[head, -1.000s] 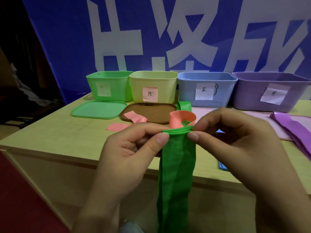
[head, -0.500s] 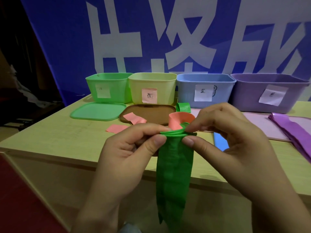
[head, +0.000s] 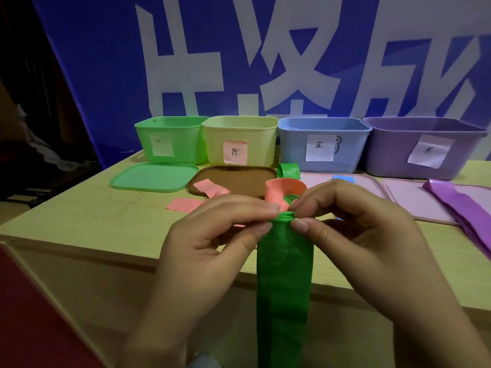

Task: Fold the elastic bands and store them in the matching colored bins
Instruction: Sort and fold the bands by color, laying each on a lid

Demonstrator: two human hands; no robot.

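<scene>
Both hands pinched the top edge of the green elastic band (head: pixel 284 282) in front of the table (head: pixel 79 221), the left hand (head: pixel 212 243) from the left and the right hand (head: pixel 353 235) from the right, thumb against forefinger on each. Compared with a second before, the two pinches had drawn closer together, so the top edge, flat and wide earlier, was now bunched into a narrow gather between the fingertips. The rest of the band hung straight down past the table edge, as before. Behind the hands a pink band (head: pixel 281 192) curled upright on the table. The green bin (head: pixel 170 140), yellow bin (head: pixel 240 140), blue bin (head: pixel 321 144) and purple bin (head: pixel 422 147) stood unchanged in a row at the back.
</scene>
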